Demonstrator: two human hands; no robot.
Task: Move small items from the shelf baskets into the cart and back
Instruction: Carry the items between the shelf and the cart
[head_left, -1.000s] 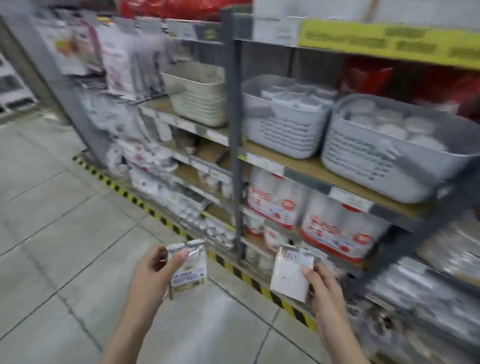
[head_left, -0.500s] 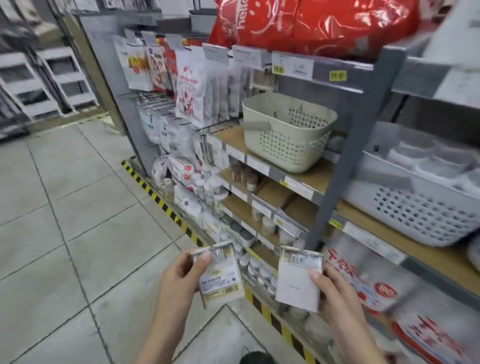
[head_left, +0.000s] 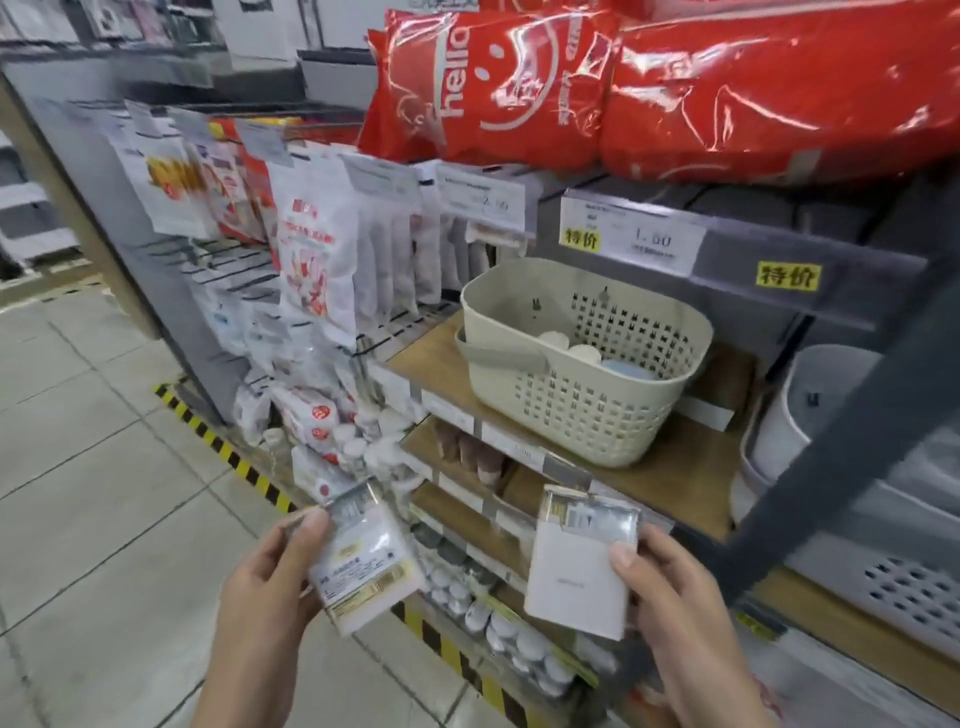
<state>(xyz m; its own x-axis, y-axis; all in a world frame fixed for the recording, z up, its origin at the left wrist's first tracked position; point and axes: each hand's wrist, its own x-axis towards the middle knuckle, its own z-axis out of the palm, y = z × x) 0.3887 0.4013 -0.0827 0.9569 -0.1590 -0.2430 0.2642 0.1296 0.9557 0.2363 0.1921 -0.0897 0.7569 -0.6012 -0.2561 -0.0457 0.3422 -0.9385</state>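
Observation:
My left hand grips a small white packet with a yellow label strip, held tilted low in the middle of the view. My right hand holds a second white packet with a clear top, thumb across its front. Both packets hang below and in front of a beige perforated basket that stands on the wooden shelf. A few pale round items lie inside the basket. The cart is out of view.
A grey basket stands to the right behind a dark shelf post. Hanging white packets fill the left section. Red bags lie on top. Lower shelves hold small jars. Yellow-black tape edges the tiled floor.
The view has swung left and closer to the shelf, so the beige basket now sits straight ahead. Both hands have kept hold of their packets and risen slightly.

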